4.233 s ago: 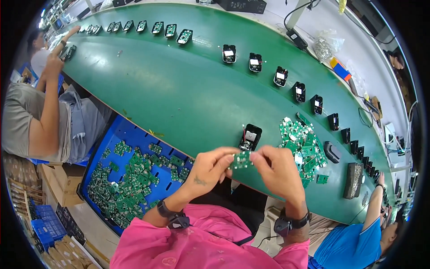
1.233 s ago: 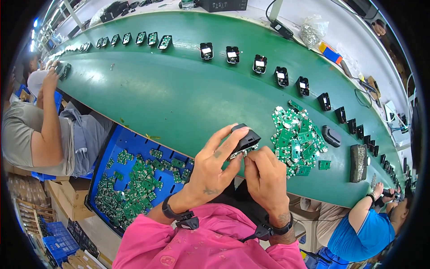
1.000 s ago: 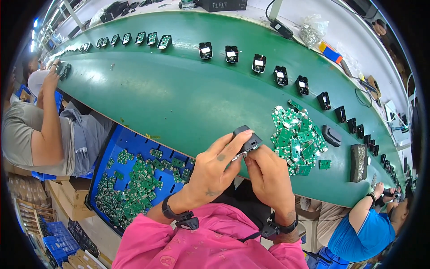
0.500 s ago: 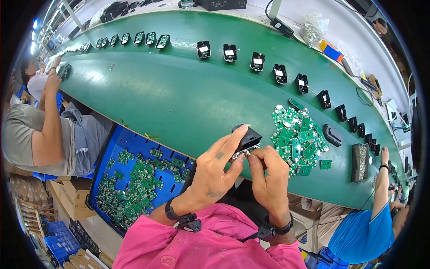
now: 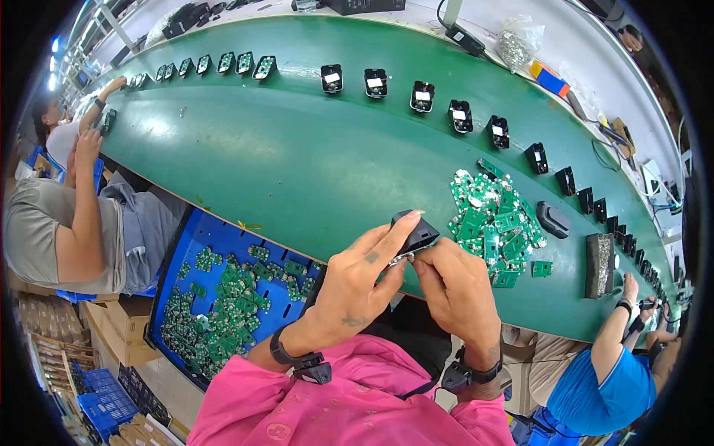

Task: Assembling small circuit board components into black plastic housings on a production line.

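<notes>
My left hand (image 5: 355,281) is closed around a small black plastic housing (image 5: 421,236), held tilted above the near edge of the green bench. Its thumb and fingers grip the left side, and a bit of shiny metal or board shows at the lower edge. Against the right lower side of the housing, my right hand (image 5: 462,291) has its thumb and forefinger pinched together. Whatever lies between those fingertips is hidden. Close by on the right is a heap of green circuit boards (image 5: 491,230), with one board (image 5: 541,268) lying apart.
Black housings (image 5: 422,97) stand in a curved row along the far strip. A black case (image 5: 552,219) and a grey-filled block (image 5: 599,265) lie right of the heap. A blue bin (image 5: 223,230) of boards sits lower left. Co-workers (image 5: 606,379) sit at both sides.
The far row of housings has shifted slightly left. My right fingers have closed in on the housing's lower side. The co-worker at right has drawn an arm back; one at far left reaches out.
</notes>
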The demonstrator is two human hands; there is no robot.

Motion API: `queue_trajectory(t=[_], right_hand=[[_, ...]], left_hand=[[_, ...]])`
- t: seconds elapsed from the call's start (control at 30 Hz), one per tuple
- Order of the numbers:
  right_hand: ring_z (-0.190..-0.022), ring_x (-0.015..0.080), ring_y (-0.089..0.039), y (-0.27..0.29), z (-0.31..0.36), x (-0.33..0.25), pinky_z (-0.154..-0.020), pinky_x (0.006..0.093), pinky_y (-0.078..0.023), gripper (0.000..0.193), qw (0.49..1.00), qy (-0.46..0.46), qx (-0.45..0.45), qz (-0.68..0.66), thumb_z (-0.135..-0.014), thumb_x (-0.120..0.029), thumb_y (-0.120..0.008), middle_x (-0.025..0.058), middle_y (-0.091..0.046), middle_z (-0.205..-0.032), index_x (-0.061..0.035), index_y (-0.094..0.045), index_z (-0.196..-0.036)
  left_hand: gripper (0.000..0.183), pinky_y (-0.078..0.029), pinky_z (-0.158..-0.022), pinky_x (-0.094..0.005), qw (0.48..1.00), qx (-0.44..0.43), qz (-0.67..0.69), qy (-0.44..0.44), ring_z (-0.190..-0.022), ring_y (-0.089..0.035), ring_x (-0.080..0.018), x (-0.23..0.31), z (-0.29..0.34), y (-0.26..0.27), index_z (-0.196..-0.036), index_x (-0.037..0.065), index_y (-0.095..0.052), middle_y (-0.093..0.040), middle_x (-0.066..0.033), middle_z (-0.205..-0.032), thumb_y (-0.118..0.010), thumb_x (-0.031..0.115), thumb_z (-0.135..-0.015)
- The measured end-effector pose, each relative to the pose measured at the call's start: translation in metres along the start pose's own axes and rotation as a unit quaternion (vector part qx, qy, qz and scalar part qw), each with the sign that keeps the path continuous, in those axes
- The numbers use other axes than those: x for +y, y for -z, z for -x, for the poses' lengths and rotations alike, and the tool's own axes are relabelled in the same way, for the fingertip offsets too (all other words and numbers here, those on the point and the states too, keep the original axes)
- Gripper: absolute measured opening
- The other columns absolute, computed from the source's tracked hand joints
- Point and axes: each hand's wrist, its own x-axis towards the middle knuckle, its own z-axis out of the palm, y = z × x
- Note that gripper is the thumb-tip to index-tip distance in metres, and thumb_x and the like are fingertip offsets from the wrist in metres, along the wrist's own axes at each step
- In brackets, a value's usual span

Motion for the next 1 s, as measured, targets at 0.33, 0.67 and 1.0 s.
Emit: queue_trajectory(t=[0.33, 0.67, 1.0], right_hand=[[-0.065, 0.0349, -0.060, -0.020, 0.007, -0.001, -0.055, 0.0440, -0.046, 0.005, 0.998, -0.019, 0.037, 0.043, -0.089, -0.001, -0.063, 0.0139, -0.057, -0.078, -0.0018, -0.059, -0.093], [-0.064, 0.0279, -0.061, -0.027, 0.015, 0.024, -0.056, 0.0375, -0.045, 0.006, 0.993, -0.051, 0.105, 0.023, -0.094, -0.004, -0.061, 0.0135, -0.061, -0.076, 0.0014, -0.062, -0.093], [-0.060, 0.0018, -0.046, -0.032, 0.042, 0.032, -0.051, 0.0191, -0.036, 0.012, 0.952, -0.150, 0.199, -0.179, -0.100, -0.009, -0.059, -0.0021, -0.054, -0.077, -0.0013, -0.056, -0.091]], left_hand=[[0.056, -0.057, -0.061, -0.0286, 0.998, 0.045, -0.043, 0.023, -0.083, -0.069, -0.0222, 0.001, 0.005, -0.013, -0.139, 0.007, -0.056, -0.068, -0.0172, -0.115, -0.065, -0.005, -0.085], [0.054, -0.060, -0.068, -0.0294, 0.992, -0.022, 0.086, 0.094, -0.094, -0.069, -0.0166, -0.026, -0.008, -0.029, -0.141, 0.004, -0.053, -0.067, -0.0132, -0.114, -0.061, -0.005, -0.089], [0.074, -0.060, -0.083, -0.0304, 0.907, -0.090, 0.332, 0.242, -0.100, -0.067, -0.0167, -0.027, -0.007, -0.029, -0.146, 0.001, -0.044, -0.060, -0.0145, -0.125, -0.074, -0.008, -0.080]])
